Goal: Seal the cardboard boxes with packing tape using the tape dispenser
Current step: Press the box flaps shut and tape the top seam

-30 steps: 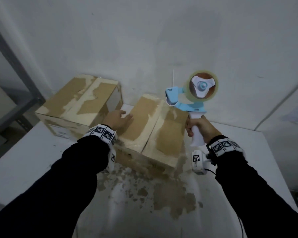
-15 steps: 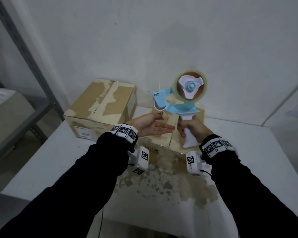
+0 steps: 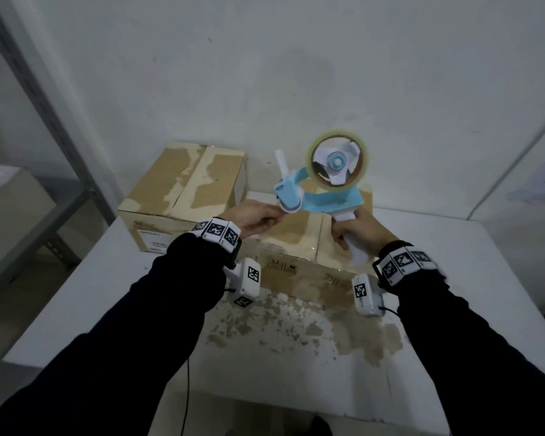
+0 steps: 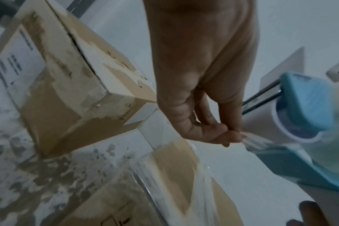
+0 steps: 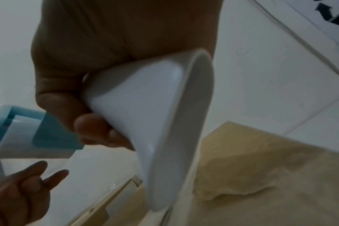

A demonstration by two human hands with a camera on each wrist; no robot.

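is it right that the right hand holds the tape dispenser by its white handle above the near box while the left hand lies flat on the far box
Not quite. The left hand is not flat on the far box; it pinches the loose tape end at the front of the tape dispenser, as the left wrist view shows. The rest stands: the right hand grips the white handle above the near box.

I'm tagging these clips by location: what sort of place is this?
Probably a storeroom or packing corner: worn cardboard boxes sit on a scuffed white table against a bare wall, a grey metal rack stands alongside, and the right hand holds a tape dispenser.
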